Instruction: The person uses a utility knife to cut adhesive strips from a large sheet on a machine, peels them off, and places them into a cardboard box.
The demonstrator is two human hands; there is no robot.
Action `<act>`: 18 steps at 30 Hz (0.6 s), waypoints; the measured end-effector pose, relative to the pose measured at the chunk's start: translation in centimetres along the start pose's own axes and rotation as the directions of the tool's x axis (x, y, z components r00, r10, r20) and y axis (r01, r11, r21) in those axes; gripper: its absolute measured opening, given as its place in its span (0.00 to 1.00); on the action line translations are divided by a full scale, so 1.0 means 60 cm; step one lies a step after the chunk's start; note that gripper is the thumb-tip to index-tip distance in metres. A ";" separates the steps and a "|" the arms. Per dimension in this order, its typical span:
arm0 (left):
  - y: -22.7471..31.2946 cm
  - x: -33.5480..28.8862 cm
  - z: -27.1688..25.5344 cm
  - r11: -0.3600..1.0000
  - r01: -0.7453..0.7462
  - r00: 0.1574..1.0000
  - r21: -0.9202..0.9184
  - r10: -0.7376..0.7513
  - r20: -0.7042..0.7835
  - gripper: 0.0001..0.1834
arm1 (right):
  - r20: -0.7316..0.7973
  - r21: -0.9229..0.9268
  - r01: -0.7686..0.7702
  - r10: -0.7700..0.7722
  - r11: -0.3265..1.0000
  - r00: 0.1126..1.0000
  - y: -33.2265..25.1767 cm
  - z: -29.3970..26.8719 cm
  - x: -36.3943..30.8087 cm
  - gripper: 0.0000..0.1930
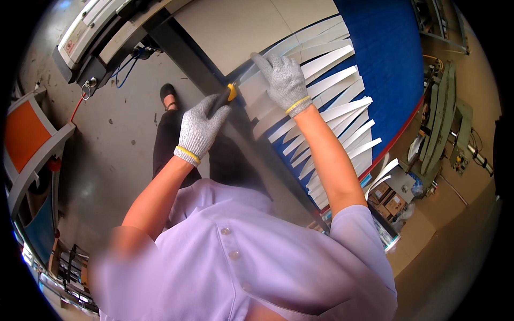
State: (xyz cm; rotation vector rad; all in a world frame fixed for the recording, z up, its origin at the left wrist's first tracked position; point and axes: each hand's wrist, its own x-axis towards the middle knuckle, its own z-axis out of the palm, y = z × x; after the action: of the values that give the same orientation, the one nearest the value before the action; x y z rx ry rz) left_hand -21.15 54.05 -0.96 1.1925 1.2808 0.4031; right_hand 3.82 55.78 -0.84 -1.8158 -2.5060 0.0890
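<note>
Left of centre, the gloved left hand (pixel 205 122) gripped a yellow-and-black utility knife (pixel 232 92); the gloved right hand (pixel 284 80) lay unclenched on white strips (pixel 329 61), upper centre; steady pressure, fingers clear of the knife, seemed best.

Moderate light, white strips (pixel 332 60) bright, lower-right floor (pixel 444 246) dim, left elbow (pixel 129 242) blurred, edges fisheye-bent, black rim

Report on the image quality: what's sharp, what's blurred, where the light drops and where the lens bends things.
Head view: the gloved left hand and right hand look fairly crisp; head view: the left sleeve is heavily smeared; head view: the tan floor dims toward the lower right; head view: black corners, and the orange panel looks bowed, probably by the lens.
</note>
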 end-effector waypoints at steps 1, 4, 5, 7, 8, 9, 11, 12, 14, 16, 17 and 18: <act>0.011 0.001 -0.002 0.999 0.043 0.999 0.006 -0.043 0.008 0.23 | 0.004 -0.019 -0.006 0.006 1.000 1.000 0.001 0.000 0.003 0.32; 0.038 0.008 -0.009 0.984 0.167 0.986 -0.068 -0.166 0.022 0.23 | -0.089 -0.002 -0.008 0.008 1.000 0.996 0.005 -0.008 0.006 0.35; 0.043 0.012 -0.010 0.967 0.205 0.979 -0.153 -0.203 0.024 0.21 | -0.138 0.017 -0.004 0.006 1.000 0.990 0.006 -0.013 0.007 0.37; 0.043 0.028 -0.009 0.927 0.214 0.976 -0.307 -0.213 0.037 0.23 | -0.210 0.038 -0.016 0.024 0.999 0.977 0.004 -0.033 0.006 0.37; 0.045 0.038 -0.007 0.952 0.145 0.989 -0.269 -0.145 0.022 0.24 | -0.245 0.050 -0.021 0.032 0.999 0.969 0.002 -0.040 0.004 0.37; 0.049 0.047 -0.005 0.970 0.076 0.997 -0.229 -0.075 0.011 0.25 | -0.258 0.048 -0.031 0.042 0.998 0.965 0.000 -0.041 0.001 0.37; 0.071 0.060 0.000 0.973 0.022 0.997 -0.230 -0.005 0.075 0.31 | -0.268 0.046 -0.039 0.050 0.998 0.962 -0.001 -0.045 -0.005 0.36; 0.085 0.063 0.004 0.975 0.054 0.993 -0.214 -0.030 0.115 0.32 | -0.274 0.045 -0.043 0.054 0.998 0.960 -0.002 -0.047 -0.008 0.36; 0.106 0.070 0.010 0.978 0.112 0.978 -0.176 -0.077 0.192 0.34 | -0.273 0.089 -0.061 0.083 0.994 0.958 -0.009 -0.052 -0.011 0.35; 0.090 0.080 0.026 0.966 -0.058 0.984 -0.253 0.097 0.146 0.37 | -0.291 0.133 -0.060 0.097 0.989 0.952 -0.010 -0.054 -0.013 0.34; 0.090 0.081 0.031 0.957 -0.101 0.980 -0.273 0.143 0.140 0.37 | -0.310 0.155 -0.050 0.096 0.987 0.946 -0.008 -0.053 -0.013 0.33; 0.091 0.081 0.034 0.945 -0.144 0.973 -0.293 0.189 0.131 0.37 | -0.329 0.176 -0.039 0.096 0.984 0.940 -0.007 -0.053 -0.014 0.32</act>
State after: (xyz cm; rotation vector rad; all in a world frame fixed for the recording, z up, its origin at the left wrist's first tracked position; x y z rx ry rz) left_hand -15.84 59.21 0.83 1.0688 0.9522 0.5837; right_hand 3.92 54.93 2.35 -1.6864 -2.1362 -0.0084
